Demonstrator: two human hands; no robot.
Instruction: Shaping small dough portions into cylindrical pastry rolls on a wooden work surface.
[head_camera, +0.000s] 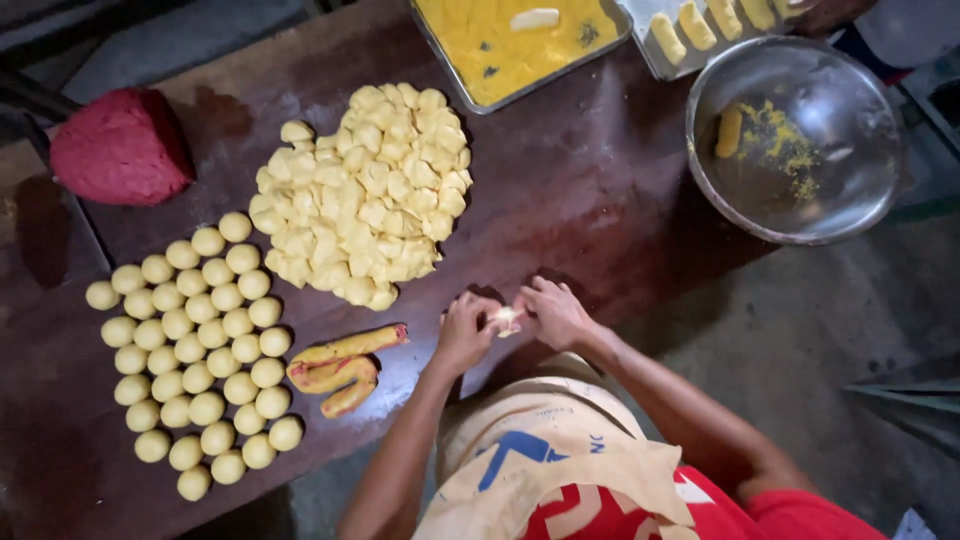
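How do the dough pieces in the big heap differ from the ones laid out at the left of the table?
The heap pieces are rough, irregular chunks; the left-side balls are smooth and round. The heap pieces are piled touching and overlapping; the balls sit in one layer, in loose rows. Both are pale yellow and rest on the dark table.

Bare table (560, 190) between dough pile (362, 190) and steel bowl (795, 140)
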